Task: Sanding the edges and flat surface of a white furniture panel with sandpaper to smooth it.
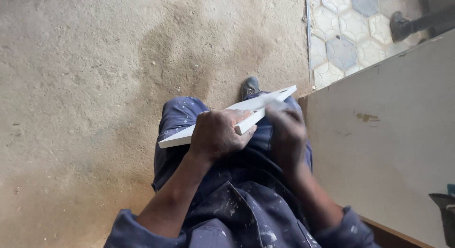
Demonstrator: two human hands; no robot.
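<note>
White strip (222,120) gripped by left hand (218,134).

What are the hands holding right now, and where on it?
The left hand grips a white strip around its middle. The right hand is blurred near the strip's far half; its hold cannot be told.

Left hand (217,134) curled in grip; right hand (286,132) blurred.

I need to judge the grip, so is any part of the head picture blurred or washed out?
Head view: the right hand is motion-blurred, smearing over the white strip; the left hand is sharp, gripping the strip; daylight is soft, with no glare or hard shadows.
</note>
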